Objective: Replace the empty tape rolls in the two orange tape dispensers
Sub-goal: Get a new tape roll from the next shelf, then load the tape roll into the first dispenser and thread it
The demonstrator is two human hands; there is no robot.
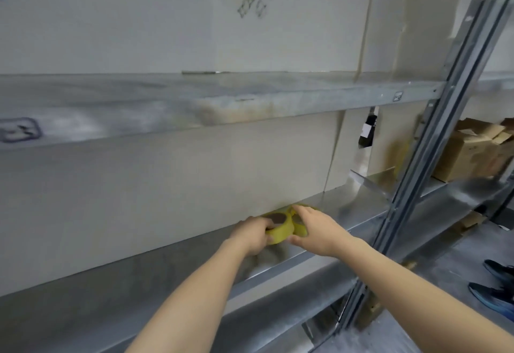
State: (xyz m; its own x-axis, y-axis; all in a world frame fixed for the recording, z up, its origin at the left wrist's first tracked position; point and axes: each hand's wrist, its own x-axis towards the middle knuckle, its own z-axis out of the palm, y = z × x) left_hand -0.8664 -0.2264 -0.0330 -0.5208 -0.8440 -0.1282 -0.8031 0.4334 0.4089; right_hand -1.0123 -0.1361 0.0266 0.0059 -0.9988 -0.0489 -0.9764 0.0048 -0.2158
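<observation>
Storeroom with galvanised metal racking, only the head view to go on. The slanted metal upright (434, 158) is my landmark. Left of it, a lower shelf (347, 208) runs across with a long cardboard box (167, 185) at the back, and an upper shelf (250, 96) holds more cartons. Right of the upright are some smaller brown boxes (470, 152), and lower down a pair of dark shoes (498, 283) sits on the floor.

The task stuff: two yellow tape rolls lie side by side and touching on the lower shelf, well left of the upright and right up against the long box. The left hand (251, 237) has its fingers curled round the left roll (279, 234). The right hand (319, 230) reaches over the right roll (301, 230), fingers draped across the top and thumb at the near side, so it looks like a pinch grip. It's a bit blurry though, so I can't say how firm either hold is, or whether the rolls have left the shelf.

Progress-wise I'd call this very early. It looks like fresh rolls being fetched. No orange dispenser is anywhere in shot, so I can't tell if the empty cores are out. As far as this shows, both swaps are left to do: carry the rolls over, pull the old cores, load and thread the new ones.
</observation>
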